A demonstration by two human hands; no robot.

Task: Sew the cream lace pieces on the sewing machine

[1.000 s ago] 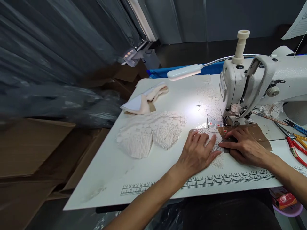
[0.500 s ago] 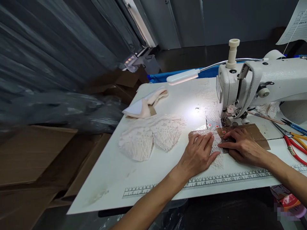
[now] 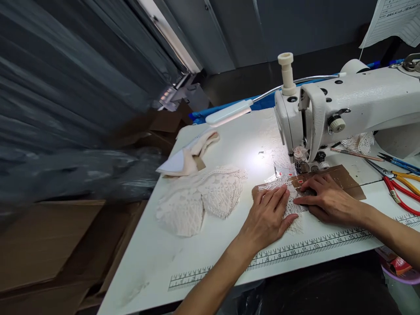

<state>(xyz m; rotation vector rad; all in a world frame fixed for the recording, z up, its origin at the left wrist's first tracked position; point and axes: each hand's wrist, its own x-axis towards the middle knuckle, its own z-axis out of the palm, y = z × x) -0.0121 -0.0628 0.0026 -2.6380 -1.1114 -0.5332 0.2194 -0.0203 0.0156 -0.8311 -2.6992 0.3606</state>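
Observation:
My left hand lies flat, fingers stretched out, on a strip of white lace just in front of the sewing machine's needle area. To its right, my right hand presses down with bent, spread fingers on a brown sheet and the lace edge. Neither hand grasps anything. The white sewing machine stands right behind the lace, its presser foot close to my fingertips. Small red marks show near the foot. Part of the lace is hidden under my left hand.
Cream lace cup pieces and a folded cream fabric piece lie on the left. Red-handled scissors and blue tweezers lie right. A ruler scale runs along the table's front. A lamp reaches over the back.
The camera view has turned slightly, so the machine and table appear farther left. Both hands stay pressed on the lace and brown sheet, with little visible movement against the machine.

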